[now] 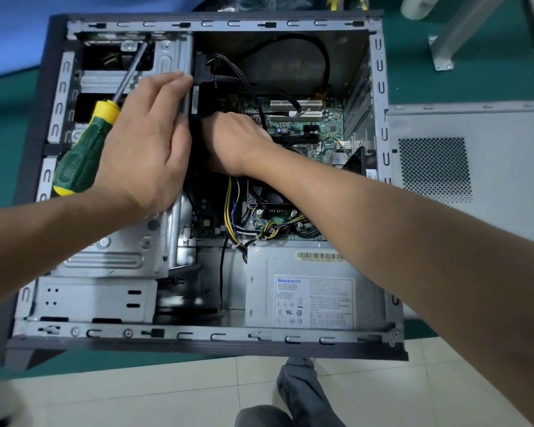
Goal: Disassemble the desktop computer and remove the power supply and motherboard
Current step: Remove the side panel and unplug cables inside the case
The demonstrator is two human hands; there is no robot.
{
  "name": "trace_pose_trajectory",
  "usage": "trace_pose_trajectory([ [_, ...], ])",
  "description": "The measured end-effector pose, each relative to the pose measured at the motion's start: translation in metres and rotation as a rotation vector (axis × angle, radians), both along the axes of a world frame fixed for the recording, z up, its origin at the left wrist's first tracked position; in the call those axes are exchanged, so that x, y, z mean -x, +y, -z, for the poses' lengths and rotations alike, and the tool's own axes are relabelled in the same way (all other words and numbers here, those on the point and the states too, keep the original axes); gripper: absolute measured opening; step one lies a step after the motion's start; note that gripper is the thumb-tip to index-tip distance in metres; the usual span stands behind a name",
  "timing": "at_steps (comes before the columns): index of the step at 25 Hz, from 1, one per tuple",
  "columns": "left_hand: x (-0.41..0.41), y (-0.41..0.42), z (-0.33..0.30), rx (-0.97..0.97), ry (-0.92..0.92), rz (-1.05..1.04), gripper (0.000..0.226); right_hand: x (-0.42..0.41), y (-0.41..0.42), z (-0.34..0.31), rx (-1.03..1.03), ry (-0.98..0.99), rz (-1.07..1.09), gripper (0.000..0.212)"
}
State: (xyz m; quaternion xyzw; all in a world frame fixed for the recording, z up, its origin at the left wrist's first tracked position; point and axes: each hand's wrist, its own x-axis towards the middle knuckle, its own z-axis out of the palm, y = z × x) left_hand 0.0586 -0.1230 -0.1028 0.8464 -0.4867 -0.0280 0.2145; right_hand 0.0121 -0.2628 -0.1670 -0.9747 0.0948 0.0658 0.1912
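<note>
Across the green mat: the desktop case (379, 87) lies on its side, open face up, its long axis running from 9 to 3 o'clock.
Around it: the detached side panel (463, 155) with its perforated vent lies flat at 3 o'clock, just beside the case rim; a white metal leg (457, 35) stands at 1 o'clock; pale floor tiles and my grey trouser leg (302, 392) show at 6 o'clock.
Power supply: the power supply (315, 291) sits in the 5 o'clock corner of the case, label up, its long side parallel to the near rim.
Motherboard: the motherboard (318, 124) lies flat on the case floor toward 1 o'clock, white slots running 9 to 3.
In the way: a bundle of yellow and black wires (244, 217) runs from the power supply up across the board; black cables (318, 57) loop over the far bay; my right forearm crosses the fan area.
Left hand: my left hand (145, 140) rests on the drive cage (121, 254), fingers straight and pointing to 1 o'clock, with the screwdriver (87, 146) tucked under the thumb side, shaft aimed at 1 o'clock, yellow butt at 7.
Right hand: my right hand (235, 140) reaches down beside the cage edge at centre, fingers curled out of sight behind the knuckles; I cannot tell what they hold, if anything.
Hard to read: the dark part below my right hand is black on black; label text on the supply is too small.
</note>
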Motion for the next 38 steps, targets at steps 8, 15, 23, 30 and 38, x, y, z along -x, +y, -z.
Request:
trace_pose_trajectory([
  [8, -0.001, 0.000, 0.000, 0.002, -0.005, -0.001, 0.050, 0.000, 0.002, -0.001, 0.008, -0.002, -0.005, 0.031],
  [15, -0.001, 0.001, 0.002, 0.006, 0.002, 0.007, 0.050, -0.005, -0.003, -0.002, -0.209, 0.039, 0.252, 0.022],
  [23, -0.001, 0.001, 0.002, 0.014, 0.004, 0.023, 0.048, -0.006, -0.003, -0.005, -0.231, 0.034, 0.142, 0.011],
  [30, -0.002, 0.001, 0.003, 0.016, 0.001, 0.019, 0.047, -0.002, -0.002, -0.011, -0.194, 0.037, 0.202, 0.019],
  [38, -0.002, 0.001, 0.003, 0.018, -0.002, 0.018, 0.047, -0.006, -0.005, -0.008, -0.304, 0.090, 0.182, 0.023],
])
